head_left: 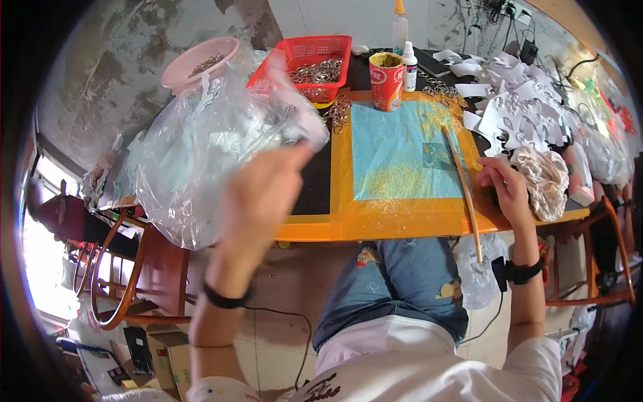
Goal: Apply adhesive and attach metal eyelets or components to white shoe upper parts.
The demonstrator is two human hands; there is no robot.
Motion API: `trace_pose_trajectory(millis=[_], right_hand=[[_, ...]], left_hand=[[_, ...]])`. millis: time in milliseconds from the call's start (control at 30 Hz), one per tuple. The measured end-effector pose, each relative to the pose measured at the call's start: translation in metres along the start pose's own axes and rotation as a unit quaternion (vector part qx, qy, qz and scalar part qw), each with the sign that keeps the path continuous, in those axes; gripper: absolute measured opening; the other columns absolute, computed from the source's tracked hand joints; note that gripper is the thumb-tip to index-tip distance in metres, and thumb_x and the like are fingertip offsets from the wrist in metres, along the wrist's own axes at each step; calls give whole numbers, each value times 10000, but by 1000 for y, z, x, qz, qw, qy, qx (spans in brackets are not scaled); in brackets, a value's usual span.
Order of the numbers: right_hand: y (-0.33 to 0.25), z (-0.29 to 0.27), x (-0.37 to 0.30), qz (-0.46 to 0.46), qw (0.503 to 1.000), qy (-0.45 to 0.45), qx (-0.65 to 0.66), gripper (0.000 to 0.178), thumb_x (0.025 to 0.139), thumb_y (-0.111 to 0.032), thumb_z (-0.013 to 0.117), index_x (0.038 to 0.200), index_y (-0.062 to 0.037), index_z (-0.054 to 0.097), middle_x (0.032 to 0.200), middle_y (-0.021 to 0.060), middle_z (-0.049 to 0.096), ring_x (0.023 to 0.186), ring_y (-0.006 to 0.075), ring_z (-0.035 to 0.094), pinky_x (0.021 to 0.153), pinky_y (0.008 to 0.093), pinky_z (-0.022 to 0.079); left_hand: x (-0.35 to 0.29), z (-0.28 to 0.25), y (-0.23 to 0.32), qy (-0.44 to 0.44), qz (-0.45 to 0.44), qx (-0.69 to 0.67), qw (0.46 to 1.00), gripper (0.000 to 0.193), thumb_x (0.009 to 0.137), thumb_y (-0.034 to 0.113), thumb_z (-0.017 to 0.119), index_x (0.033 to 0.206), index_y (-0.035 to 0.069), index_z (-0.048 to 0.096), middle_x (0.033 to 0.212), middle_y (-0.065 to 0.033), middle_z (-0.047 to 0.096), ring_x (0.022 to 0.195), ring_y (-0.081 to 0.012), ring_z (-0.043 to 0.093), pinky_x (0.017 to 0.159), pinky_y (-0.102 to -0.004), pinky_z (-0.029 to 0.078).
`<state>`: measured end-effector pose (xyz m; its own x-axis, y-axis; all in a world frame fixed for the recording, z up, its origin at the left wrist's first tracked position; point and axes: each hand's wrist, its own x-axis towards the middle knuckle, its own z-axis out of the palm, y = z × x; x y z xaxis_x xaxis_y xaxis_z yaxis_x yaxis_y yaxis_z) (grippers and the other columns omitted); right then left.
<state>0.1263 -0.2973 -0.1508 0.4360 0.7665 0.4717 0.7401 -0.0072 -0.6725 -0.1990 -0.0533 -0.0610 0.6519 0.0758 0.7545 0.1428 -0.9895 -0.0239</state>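
My left hand (268,191) is raised over the table's front left, smeared by motion. Its fingertips reach the loose edge of a large clear plastic bag (194,161); whether they grip it cannot be made out. At the front right, my right hand (506,184) hovers with loosely bent fingers and nothing visible in them. It is between a thin wooden stick (463,177) and a crumpled whitish cloth (541,182). The stick lies across the right side of a blue sheet (388,144) dusted with yellow-gold specks and juts past the table edge.
At the back stand a red basket (321,50) of metal rings, a pink basket (194,57), a red can (386,84) and a white bottle (410,67). White cut pieces (516,100) are heaped at the right. A wooden chair (157,268) is at the left.
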Motion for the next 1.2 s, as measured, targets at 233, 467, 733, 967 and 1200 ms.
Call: trace_pose_trajectory(millis=[233,467,733,967,1200], right_hand=[[-32,-11,-30,-35,993,-67,-92,338,797,80,573,1094,-66,641,902,96,654,762,238,651,669,310,526],[-48,-6,-13,-35,982,-155,-102,301,769,-70,634,1063,-132,649,1020,98,597,880,288,627,735,371,517],[-5,-9,19,-198,928,36,-313,97,843,-103,624,938,-109,607,745,32,582,624,209,611,528,309,477],[13,-12,75,162,973,61,153,259,991,-194,446,962,13,600,757,69,616,621,104,587,565,221,497],[-22,-59,122,28,937,265,224,214,988,-224,495,1030,-40,595,774,11,536,703,79,504,709,247,489]], left_hand=[[-6,46,75,-8,-253,-406,878,289,803,-91,596,1045,40,686,948,-80,642,795,-150,618,662,-249,504],[42,40,89,33,-157,-570,806,269,879,-75,534,1078,18,689,1035,-47,595,806,-61,524,624,-164,411],[-12,100,67,-70,-357,-401,841,244,879,-12,565,1093,36,672,1024,-49,595,852,-99,553,714,-201,445],[-32,114,64,-89,-307,-332,887,182,807,14,659,983,33,698,743,-54,575,562,-95,500,516,-233,396],[-30,109,59,-90,-262,-357,892,274,752,94,711,1024,58,692,828,-91,620,696,-230,594,628,-300,471]])
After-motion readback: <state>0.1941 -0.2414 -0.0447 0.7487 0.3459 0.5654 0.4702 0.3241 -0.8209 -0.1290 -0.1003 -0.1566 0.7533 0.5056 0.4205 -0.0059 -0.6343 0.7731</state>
